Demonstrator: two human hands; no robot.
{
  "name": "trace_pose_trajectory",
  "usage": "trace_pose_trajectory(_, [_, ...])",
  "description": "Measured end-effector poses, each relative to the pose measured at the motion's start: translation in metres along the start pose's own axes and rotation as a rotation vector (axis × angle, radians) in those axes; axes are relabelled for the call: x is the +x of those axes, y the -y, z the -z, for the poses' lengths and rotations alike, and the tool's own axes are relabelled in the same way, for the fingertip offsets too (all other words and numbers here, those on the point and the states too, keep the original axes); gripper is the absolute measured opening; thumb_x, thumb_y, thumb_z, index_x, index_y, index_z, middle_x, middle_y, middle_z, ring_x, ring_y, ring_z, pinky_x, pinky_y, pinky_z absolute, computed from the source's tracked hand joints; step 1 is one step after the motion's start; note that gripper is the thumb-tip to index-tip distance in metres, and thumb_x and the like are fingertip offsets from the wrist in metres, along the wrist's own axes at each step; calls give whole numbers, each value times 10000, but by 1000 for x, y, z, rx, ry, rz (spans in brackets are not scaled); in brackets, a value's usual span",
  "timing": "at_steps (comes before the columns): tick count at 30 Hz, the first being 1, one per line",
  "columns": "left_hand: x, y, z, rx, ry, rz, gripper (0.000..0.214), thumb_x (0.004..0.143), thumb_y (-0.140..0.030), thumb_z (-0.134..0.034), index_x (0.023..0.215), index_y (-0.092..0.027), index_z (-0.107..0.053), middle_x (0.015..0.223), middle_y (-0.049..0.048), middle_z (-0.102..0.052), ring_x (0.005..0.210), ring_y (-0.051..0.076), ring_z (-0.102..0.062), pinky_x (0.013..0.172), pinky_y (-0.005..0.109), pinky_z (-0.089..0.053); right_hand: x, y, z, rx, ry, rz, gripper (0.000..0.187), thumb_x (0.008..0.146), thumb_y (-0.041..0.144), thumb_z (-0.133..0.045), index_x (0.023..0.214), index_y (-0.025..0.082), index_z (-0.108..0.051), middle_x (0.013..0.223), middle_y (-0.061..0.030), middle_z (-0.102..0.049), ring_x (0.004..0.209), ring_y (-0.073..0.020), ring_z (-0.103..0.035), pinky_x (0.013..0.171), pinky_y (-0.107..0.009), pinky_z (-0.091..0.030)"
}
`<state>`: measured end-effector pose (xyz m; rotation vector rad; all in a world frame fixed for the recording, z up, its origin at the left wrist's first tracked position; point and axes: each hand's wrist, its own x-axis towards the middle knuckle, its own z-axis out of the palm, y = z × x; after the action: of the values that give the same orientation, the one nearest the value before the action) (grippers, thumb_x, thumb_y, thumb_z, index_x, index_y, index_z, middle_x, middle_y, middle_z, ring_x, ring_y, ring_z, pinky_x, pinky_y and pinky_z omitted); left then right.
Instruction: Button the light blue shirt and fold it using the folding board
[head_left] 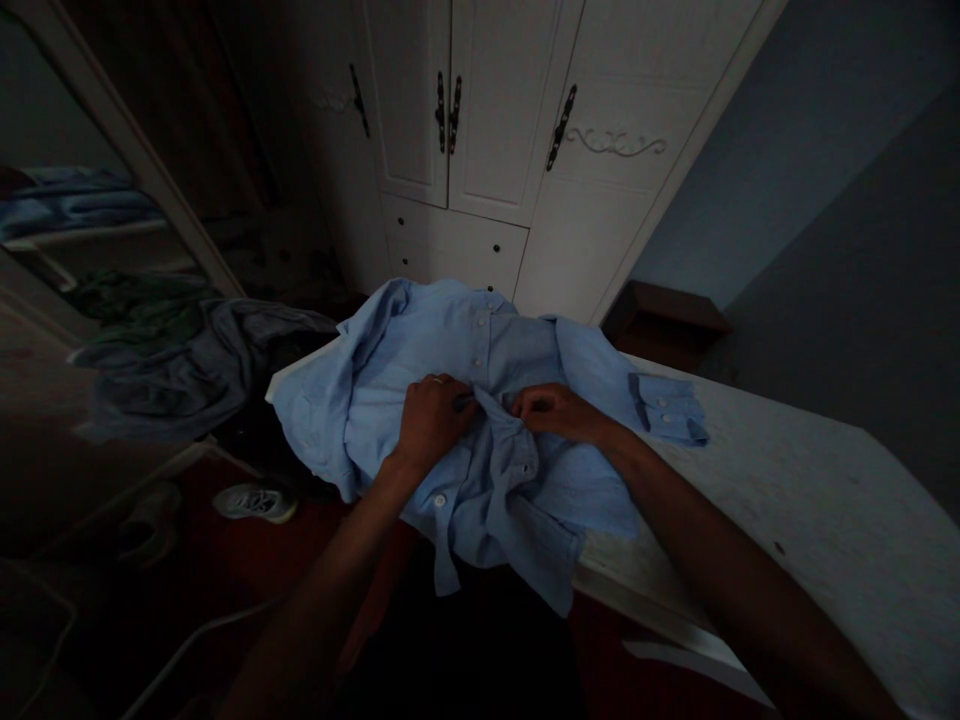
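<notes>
Head view: left hand (pixel 431 415) and right hand (pixel 555 412) pinch the button edge, the firmest hold, of a light-blue cotton shirt (pixel 420 345), probably soft and limp.

Left grip (pixel 431 415) curled, knuckles up; right grip (pixel 555 410) pinching, palm down; both close together

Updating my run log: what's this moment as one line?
left hand: pinching shirt front | right hand: touching shirt front | shirt: spread on table
</notes>
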<state>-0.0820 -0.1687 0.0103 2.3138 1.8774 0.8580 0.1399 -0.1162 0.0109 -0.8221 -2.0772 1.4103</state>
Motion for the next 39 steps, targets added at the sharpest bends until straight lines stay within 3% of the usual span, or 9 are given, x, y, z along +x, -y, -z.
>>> trace_pose_trajectory(4, [0, 1, -3, -54, -66, -12, 176, 856, -273, -582, 900, -211, -740, 922, 83, -717, 908, 247, -634, 849, 395, -476, 0, 15, 0, -82, -42, -11, 162, 795, 343, -630, 750, 190, -659, 849, -30, -691, 822, -170, -638, 780, -312, -483])
trace_pose_trajectory(7, [0, -3, -3, -24, -70, -37, 166, 853, -240, -574, 884, -200, -732, 910, 98, -703, 898, 257, -628, 829, 406, -473, 4, 31, -15, -188, -244, 23, 197, 858, 361, -575, 914, 198, -671, 934, -37, -693, 851, -170, -640, 772, -305, -487])
trace_pose_trajectory(10, [-1, -4, -3, -4, -43, -60, 158, 860, -228, -568, 866, -197, -724, 906, 109, -693, 898, 266, -621, 806, 408, -471, 12, 40, -35, -409, -392, 73, 256, 834, 410, -657, 980, 200, -670, 921, -42, -687, 793, -165, -623, 718, -287, -474])
trace_pose_trajectory(14, [-2, 1, -5, -20, -19, -106, 144, 871, -218, -577, 867, -199, -720, 917, 99, -698, 900, 255, -620, 802, 395, -469, 24, 31, -45, -590, -335, 104, 178, 837, 364, -686, 862, 189, -710, 805, -37, -702, 723, -160, -611, 681, -280, -443])
trace_pose_trajectory(18, [-3, 6, -6, -55, -6, -140, 147, 903, -245, -575, 908, -200, -715, 937, 81, -710, 905, 238, -622, 815, 381, -473, 26, 14, -36, -546, -288, 138, 174, 884, 314, -623, 838, 198, -745, 780, -22, -729, 692, -149, -634, 662, -263, -434])
trace_pose_trajectory(26, [-3, 6, -5, -114, -1, -124, 133, 887, -201, -592, 932, -191, -717, 945, 71, -718, 923, 233, -629, 855, 376, -485, 22, 4, -39, -543, -392, 123, 155, 811, 281, -645, 863, 195, -763, 760, -24, -730, 644, -144, -620, 648, -257, -448])
trace_pose_trajectory(32, [-2, 10, -8, -175, -16, -175, 175, 926, -235, -545, 931, -180, -710, 929, 78, -729, 902, 233, -636, 846, 379, -493, 29, -14, -40, -273, -431, 57, 230, 778, 372, -644, 849, 176, -741, 671, 1, -674, 610, -141, -603, 584, -242, -446])
trace_pose_trajectory(39, [-3, 11, -9, -287, -56, -203, 207, 934, -248, -516, 950, -181, -711, 939, 78, -735, 907, 226, -644, 856, 373, -497, 29, -10, -36, -14, -312, 4, 292, 766, 466, -672, 815, 181, -715, 700, 10, -665, 623, -137, -593, 582, -241, -446])
